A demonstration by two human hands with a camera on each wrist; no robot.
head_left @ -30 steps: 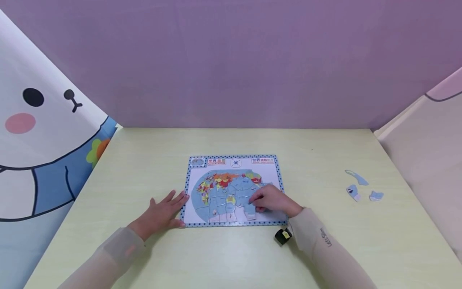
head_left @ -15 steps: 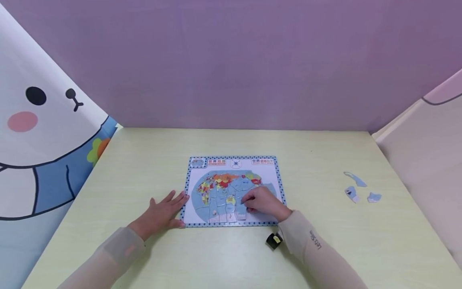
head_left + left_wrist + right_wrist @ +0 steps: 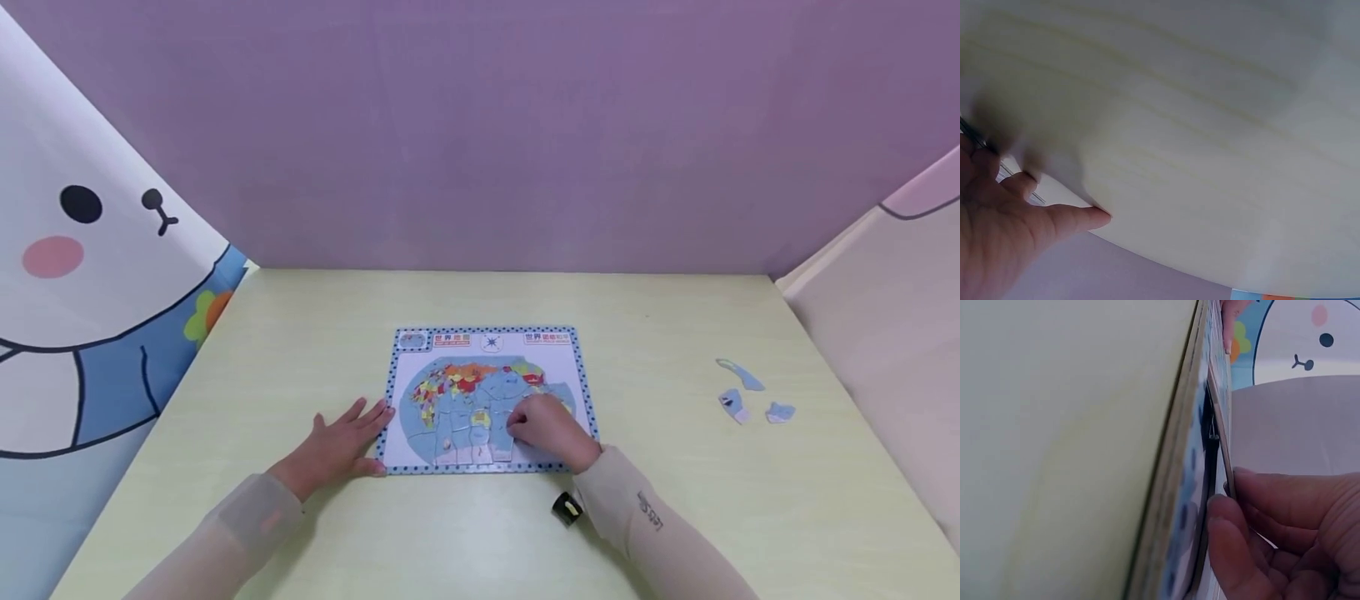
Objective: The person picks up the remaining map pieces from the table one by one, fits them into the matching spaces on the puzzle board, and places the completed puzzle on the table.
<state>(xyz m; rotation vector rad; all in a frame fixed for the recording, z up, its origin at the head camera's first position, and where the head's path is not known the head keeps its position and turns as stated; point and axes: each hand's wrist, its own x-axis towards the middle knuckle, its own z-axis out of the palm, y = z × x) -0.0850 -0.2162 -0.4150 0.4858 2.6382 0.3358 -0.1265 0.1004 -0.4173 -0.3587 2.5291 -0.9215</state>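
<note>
A world-map jigsaw puzzle [image 3: 457,425] lies on a white board [image 3: 586,392] with a dotted blue border. My left hand [image 3: 336,446] rests at the board's left edge with its fingers spread; in the left wrist view its thumb [image 3: 1079,217] is stretched out along that edge. Over the lower right of the map, my right hand [image 3: 551,429] pinches a blue puzzle piece [image 3: 501,443] between thumb and fingers. The right wrist view shows this piece [image 3: 1220,428] tilted, with one edge raised off the board. Part of the map's right side is hidden under my right hand.
Three loose puzzle pieces lie at the right of the table: a long curved one [image 3: 741,374], one with a dark picture [image 3: 733,406] and a small blue one [image 3: 780,412]. A small black device [image 3: 567,508] sits at my right wrist. A purple backdrop [image 3: 480,142] stands behind.
My right hand has moved left with the puzzle piece, up against the pieces on the map, and then stayed there. My left hand has kept its place at the board's edge.
</note>
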